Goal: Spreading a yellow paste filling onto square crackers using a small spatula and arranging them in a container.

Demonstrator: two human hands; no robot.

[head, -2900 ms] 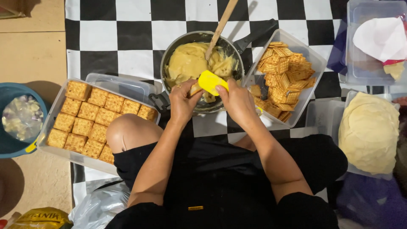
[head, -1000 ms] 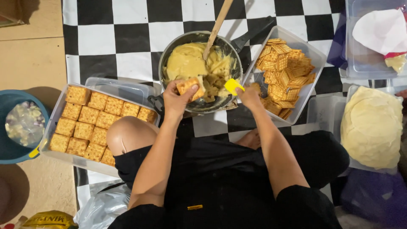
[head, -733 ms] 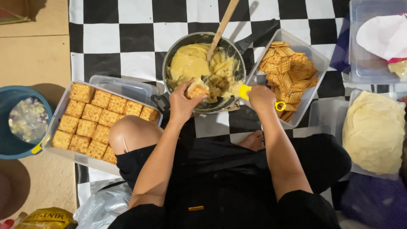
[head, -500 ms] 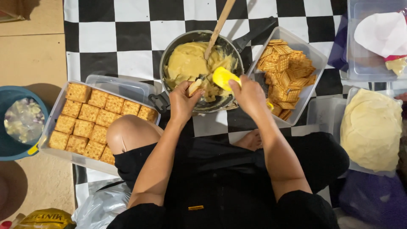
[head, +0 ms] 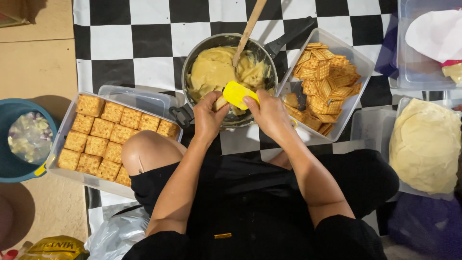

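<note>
Checkered mat (head: 154,43), crowded, left hand (head: 208,118) pinching cracker (head: 220,102), right hand (head: 269,115) gripping yellow spatula (head: 239,94)

Seated person, lower centre of frame: black short-sleeved top, black shorts, small yellow mark on fabric near bottom centre. Forearms, left hand (head: 208,118), right hand (head: 270,114), one knee bare.

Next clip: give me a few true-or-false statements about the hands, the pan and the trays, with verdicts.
1. The right hand holds a yellow spatula. True.
2. The left hand holds a cracker over the pan. True.
3. The pan is empty. False: it holds pale yellow cream, with a wooden spoon standing in it.
4. The crackers in the left tray lie in a loose heap. False: they lie in neat rows; the heap is in the right tray.
</note>
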